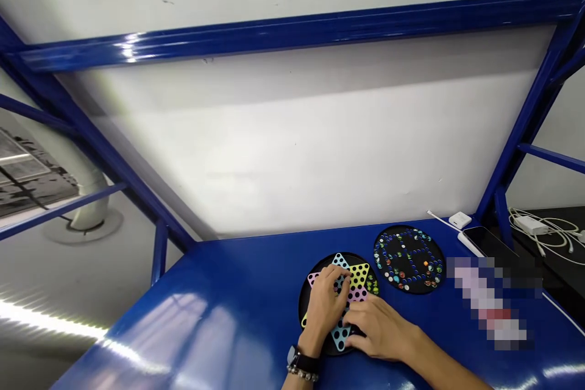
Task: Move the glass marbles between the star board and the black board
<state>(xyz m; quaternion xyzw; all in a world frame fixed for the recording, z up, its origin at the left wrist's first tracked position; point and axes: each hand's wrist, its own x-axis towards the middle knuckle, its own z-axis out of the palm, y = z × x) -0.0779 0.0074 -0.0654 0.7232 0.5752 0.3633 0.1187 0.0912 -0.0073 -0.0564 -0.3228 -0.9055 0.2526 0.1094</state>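
A round black Chinese checkers board (304,300) with a coloured, holed star (340,336) lies on the blue table in the head view. My left hand (325,297), with a watch and bead bracelet on its wrist, rests over the middle of the star. Its fingers are curled down with thumb and forefinger close together; anything between them is hidden. At the board's near right edge is my right hand (382,330), thumb and forefinger apart, no object visible in it. Yellow-green marbles (372,284) sit along the board's right rim.
A second round black board (411,259) holds several marbles and a small orange piece (426,263). To its right lie a white charger (459,220), a phone (487,241) and a blurred-out patch. Blue metal bars (292,32) frame the white wall behind the table (237,292).
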